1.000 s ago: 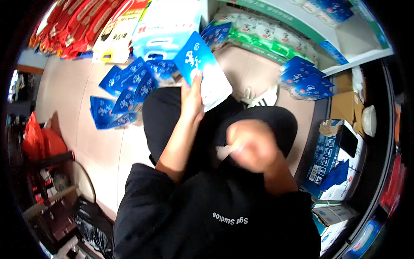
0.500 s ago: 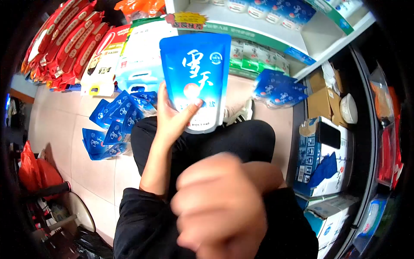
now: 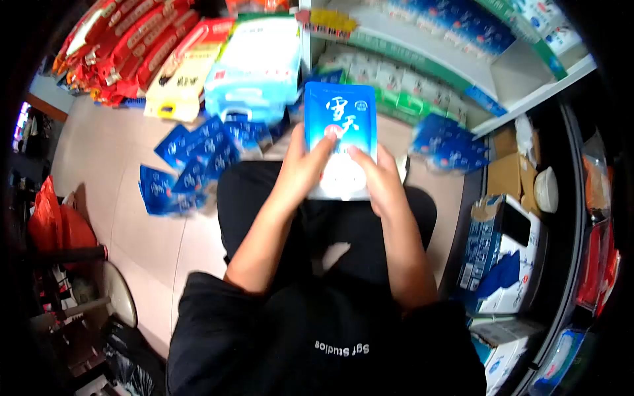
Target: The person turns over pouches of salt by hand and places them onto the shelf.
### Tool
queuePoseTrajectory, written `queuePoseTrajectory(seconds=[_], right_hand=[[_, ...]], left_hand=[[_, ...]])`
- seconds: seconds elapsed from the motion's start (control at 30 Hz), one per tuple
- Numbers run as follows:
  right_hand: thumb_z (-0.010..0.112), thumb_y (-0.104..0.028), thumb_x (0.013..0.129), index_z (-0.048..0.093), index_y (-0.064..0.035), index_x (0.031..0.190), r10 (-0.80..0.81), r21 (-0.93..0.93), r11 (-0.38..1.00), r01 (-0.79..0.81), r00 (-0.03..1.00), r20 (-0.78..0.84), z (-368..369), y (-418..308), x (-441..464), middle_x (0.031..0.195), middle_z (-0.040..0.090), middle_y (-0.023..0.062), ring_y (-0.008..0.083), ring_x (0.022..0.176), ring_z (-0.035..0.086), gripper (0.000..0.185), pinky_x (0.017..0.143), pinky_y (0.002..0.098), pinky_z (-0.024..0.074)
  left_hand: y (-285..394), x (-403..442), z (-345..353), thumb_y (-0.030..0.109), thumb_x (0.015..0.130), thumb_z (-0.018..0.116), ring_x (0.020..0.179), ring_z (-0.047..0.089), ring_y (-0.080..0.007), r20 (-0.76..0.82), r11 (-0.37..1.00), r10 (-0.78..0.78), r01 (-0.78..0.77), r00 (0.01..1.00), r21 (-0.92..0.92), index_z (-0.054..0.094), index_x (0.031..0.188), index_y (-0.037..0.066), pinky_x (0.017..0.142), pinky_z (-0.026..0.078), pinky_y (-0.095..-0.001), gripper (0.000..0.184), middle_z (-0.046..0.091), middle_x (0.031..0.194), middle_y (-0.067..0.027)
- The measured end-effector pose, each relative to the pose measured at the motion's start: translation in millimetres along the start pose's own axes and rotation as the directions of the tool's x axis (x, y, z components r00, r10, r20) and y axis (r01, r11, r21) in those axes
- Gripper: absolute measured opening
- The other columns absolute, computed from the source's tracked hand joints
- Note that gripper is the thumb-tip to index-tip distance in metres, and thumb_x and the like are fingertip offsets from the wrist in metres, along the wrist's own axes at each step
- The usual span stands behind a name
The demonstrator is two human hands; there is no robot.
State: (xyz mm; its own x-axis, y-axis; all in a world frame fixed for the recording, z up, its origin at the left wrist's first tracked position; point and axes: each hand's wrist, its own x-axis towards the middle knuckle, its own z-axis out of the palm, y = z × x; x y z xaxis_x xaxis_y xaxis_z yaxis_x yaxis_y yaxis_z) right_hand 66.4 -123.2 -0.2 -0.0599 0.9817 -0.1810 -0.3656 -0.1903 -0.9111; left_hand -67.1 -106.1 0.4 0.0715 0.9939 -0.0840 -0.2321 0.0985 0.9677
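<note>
A blue and white pouch [image 3: 341, 162] is held upright above my lap, its printed face toward me. My left hand [image 3: 304, 165] grips its left edge, thumb on the front. On the right edge, my right hand [image 3: 382, 177] holds the same pouch, its thumb also across the front. The fingers behind the pouch are hidden. Blue pouches [image 3: 191, 165] lie in a loose group on the floor at the left. Another stack of blue pouches [image 3: 449, 144] rests on the floor at the right, near the shelf.
Red bags [image 3: 132, 46] and a light blue bag [image 3: 254, 66] stand at the back left. A white shelf [image 3: 409, 39] holds packages at the back right. An open carton [image 3: 505, 254] with a dark blue cloth [image 3: 500, 274] is at the right. A red plastic bag [image 3: 56, 218] sits at the left.
My right hand has moved from near the camera to the pouch and taken hold of its right edge. The pouch now appears farther from the camera and slightly to the right.
</note>
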Motion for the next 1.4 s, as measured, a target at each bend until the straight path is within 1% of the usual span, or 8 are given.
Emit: queuePoseTrajectory(seconds=[0.1, 0.13, 0.27, 0.47, 0.73, 1.07, 1.17, 1.4], right_hand=[[0.056, -0.019, 0.079, 0.051, 0.0002, 0.101, 0.266, -0.054, 0.962, -0.268, 0.963, -0.049, -16.9, 23.2, 2.7, 0.084, 0.061, 0.0108, 0.019, 0.067, 0.061, 0.03, 0.049, 0.0311, 0.0508], [0.056, -0.022, 0.078, 0.053, -0.0007, 0.098, 0.313, -0.035, 0.949, -0.314, 0.949, -0.04, -26.8, 37.3, 3.0, 0.079, 0.061, 0.0116, 0.0204, 0.059, 0.062, 0.03, 0.037, 0.0322, 0.0487], [0.055, -0.024, 0.077, 0.051, -0.0002, 0.099, 0.459, -0.068, 0.884, -0.462, 0.887, -0.049, -40.9, 63.1, -7.4, 0.081, 0.061, 0.0125, 0.0208, 0.059, 0.062, 0.032, 0.041, 0.0298, 0.0507], [0.052, -0.024, 0.079, 0.04, 0.0007, 0.109, 0.565, 0.014, 0.818, -0.576, 0.807, 0.172, -52.9, 73.3, -31.8, 0.084, 0.059, 0.0168, 0.0246, 0.056, 0.061, 0.04, 0.043, 0.0277, 0.051], [0.056, -0.02, 0.08, 0.037, 0.0001, 0.116, 0.581, 0.062, 0.79, -0.61, 0.776, 0.245, -53.1, 90.1, -50.3, 0.091, 0.058, 0.0172, 0.024, 0.061, 0.062, 0.045, 0.049, 0.0279, 0.0525], [0.055, -0.012, 0.077, 0.038, 0.0013, 0.113, 0.463, -0.056, 0.886, -0.46, 0.872, 0.158, -47.1, 96.8, -46.2, 0.095, 0.057, 0.0137, 0.0223, 0.069, 0.061, 0.042, 0.051, 0.0302, 0.0526], [0.051, -0.016, 0.083, 0.042, 0.0022, 0.114, 0.422, 0.057, 0.899, -0.434, 0.894, 0.152, -49.3, 95.4, -37.1, 0.103, 0.054, 0.0101, 0.0184, 0.094, 0.053, 0.038, 0.079, 0.031, 0.0449], [0.051, -0.009, 0.082, 0.041, 0.0026, 0.115, 0.302, 0.254, 0.915, -0.314, 0.949, 0.084, -43.1, 106.3, -36.0, 0.106, 0.052, 0.0117, 0.0192, 0.097, 0.051, 0.037, 0.084, 0.0316, 0.0407]], left_hand=[[-23.0, -2.3, -6.3, 0.028, 0.08, 0.053, 0.066, 0.056, -0.0137, 0.043, 0.956, -0.283, 0.285, 0.958, -0.072, 0.042, 0.105, -0.003, 0.052, 0.045, -0.0236, 0.041, 0.056, 0.085, -0.0114], [-10.4, -10.1, -16.9, 0.034, 0.076, 0.054, 0.056, 0.055, -0.0135, 0.088, 0.837, -0.499, 0.454, 0.862, 0.305, 0.042, 0.104, -0.005, 0.039, 0.041, -0.0226, 0.049, 0.056, 0.079, -0.0119], [-68.9, -19.0, -25.2, 0.044, 0.072, 0.056, 0.039, 0.048, -0.0124, 0.05, 0.785, -0.571, 0.528, 0.819, 0.325, 0.041, 0.106, -0.004, 0.027, 0.031, -0.0199, 0.061, 0.055, 0.069, -0.0085], [-65.1, -36.0, -30.8, 0.035, 0.071, 0.066, 0.07, 0.059, -0.0199, 0.197, 0.822, -0.558, 0.505, 0.806, 0.263, 0.036, 0.11, -0.008, 0.047, 0.05, -0.0264, 0.066, 0.055, 0.089, -0.0182], [-108.6, -52.9, -45.0, 0.016, 0.07, 0.07, 0.099, 0.048, -0.0198, 0.153, 0.92, -0.381, 0.357, 0.912, 0.162, 0.028, 0.121, -0.006, 0.086, 0.039, -0.0298, 0.069, 0.049, 0.107, -0.0158], [-95.9, -54.1, -54.2, 0.014, 0.069, 0.07, 0.109, 0.04, -0.0207, 0.215, 0.972, -0.2, 0.165, 0.956, 0.168, 0.019, 0.126, -0.002, 0.093, 0.033, -0.0315, 0.078, 0.041, 0.117, -0.0149], [-92.6, -51.8, -57.4, 0.012, 0.068, 0.071, 0.11, 0.039, -0.0202, 0.252, 0.978, -0.178, 0.142, 0.951, 0.154, 0.017, 0.128, -0.002, 0.094, 0.031, -0.0313, 0.082, 0.041, 0.117, -0.0137], [-98.3, -54.8, -52.6, 0.009, 0.068, 0.07, 0.108, 0.042, -0.0197, 0.265, 0.971, -0.117, 0.054, 0.957, 0.233, 0.017, 0.129, -0.001, 0.091, 0.036, -0.0306, 0.081, 0.042, 0.117, -0.0131]])
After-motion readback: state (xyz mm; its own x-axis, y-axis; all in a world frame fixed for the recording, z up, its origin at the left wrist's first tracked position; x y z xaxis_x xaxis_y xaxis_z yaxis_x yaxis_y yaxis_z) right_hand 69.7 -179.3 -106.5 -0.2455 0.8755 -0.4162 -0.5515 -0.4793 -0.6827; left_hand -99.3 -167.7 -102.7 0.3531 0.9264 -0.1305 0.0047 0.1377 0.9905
